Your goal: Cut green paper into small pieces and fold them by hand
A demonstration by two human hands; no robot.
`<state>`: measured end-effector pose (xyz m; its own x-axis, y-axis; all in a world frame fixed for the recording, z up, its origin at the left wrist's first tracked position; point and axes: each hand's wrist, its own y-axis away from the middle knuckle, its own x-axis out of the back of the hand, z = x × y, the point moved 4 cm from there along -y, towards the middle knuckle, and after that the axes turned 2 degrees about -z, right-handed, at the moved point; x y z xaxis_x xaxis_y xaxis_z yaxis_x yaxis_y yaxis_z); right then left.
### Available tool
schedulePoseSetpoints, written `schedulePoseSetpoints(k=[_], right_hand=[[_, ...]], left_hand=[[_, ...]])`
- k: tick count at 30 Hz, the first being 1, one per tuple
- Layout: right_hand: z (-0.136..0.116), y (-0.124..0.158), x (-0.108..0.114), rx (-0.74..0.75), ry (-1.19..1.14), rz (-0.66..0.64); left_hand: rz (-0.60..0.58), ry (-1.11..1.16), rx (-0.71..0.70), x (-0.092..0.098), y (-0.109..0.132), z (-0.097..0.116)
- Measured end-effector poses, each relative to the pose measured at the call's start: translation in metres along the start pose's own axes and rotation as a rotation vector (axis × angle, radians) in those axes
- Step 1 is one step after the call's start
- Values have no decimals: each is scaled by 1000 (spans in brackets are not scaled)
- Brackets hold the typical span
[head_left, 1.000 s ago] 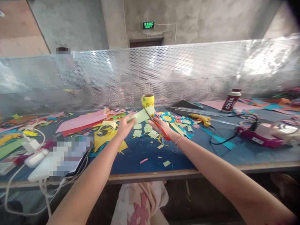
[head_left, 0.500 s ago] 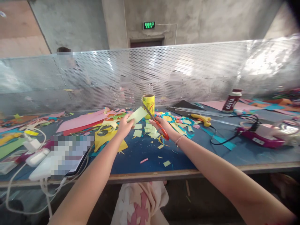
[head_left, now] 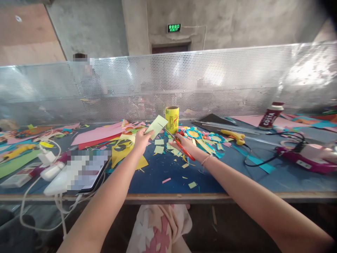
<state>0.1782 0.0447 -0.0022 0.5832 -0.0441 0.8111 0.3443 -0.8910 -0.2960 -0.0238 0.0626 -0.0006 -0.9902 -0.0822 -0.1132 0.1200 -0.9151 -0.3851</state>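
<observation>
My left hand (head_left: 141, 139) pinches a pale green piece of paper (head_left: 157, 126) and holds it up above the blue table (head_left: 163, 172). My right hand (head_left: 183, 144) grips red-handled scissors (head_left: 177, 141), whose blades point up and left toward the paper's lower right edge. Small pale green offcuts (head_left: 159, 146) lie on the table just below both hands. A yellow sheet with cut-out shapes (head_left: 123, 151) lies under my left wrist.
A yellow tape roll (head_left: 172, 119) stands behind the paper. Pink sheets (head_left: 98, 133) lie at left, paper flowers (head_left: 195, 133) and a yellow glue gun (head_left: 234, 135) at right. A Costa bottle (head_left: 270, 115), cables and a purple device (head_left: 302, 154) sit far right. A perforated metal screen (head_left: 184, 84) backs the table.
The green paper has become shorter and is held more upright, and the scissors have shifted slightly with it. The head camera has panned a little, moving the scene rightward.
</observation>
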Motion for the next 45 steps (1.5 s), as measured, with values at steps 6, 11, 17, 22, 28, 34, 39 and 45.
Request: schedulePoseSetpoints(k=[6, 11, 17, 22, 28, 34, 39, 45], right_hand=[[-9, 5, 2, 3, -26, -5], [-13, 7, 5, -11, -46, -27], [-16, 9, 5, -10, -70, -44], [-17, 9, 4, 8, -73, -43], [-15, 9, 2, 32, -96, -41], [-16, 9, 3, 65, -85, -24], [-12, 6, 1, 111, -74, 9], [-1, 0, 2, 81, -31, 14]], left_hand=[[-60, 18, 52, -6, 0, -7], [-63, 11, 70, -6, 1, -6], [-82, 29, 115, -8, 5, -3], [-125, 28, 129, -11, 8, -1], [-123, 50, 163, -11, 9, 2], [-122, 63, 184, -10, 9, 2], [-132, 96, 181, -11, 10, 2], [-132, 84, 176, -10, 9, 0]])
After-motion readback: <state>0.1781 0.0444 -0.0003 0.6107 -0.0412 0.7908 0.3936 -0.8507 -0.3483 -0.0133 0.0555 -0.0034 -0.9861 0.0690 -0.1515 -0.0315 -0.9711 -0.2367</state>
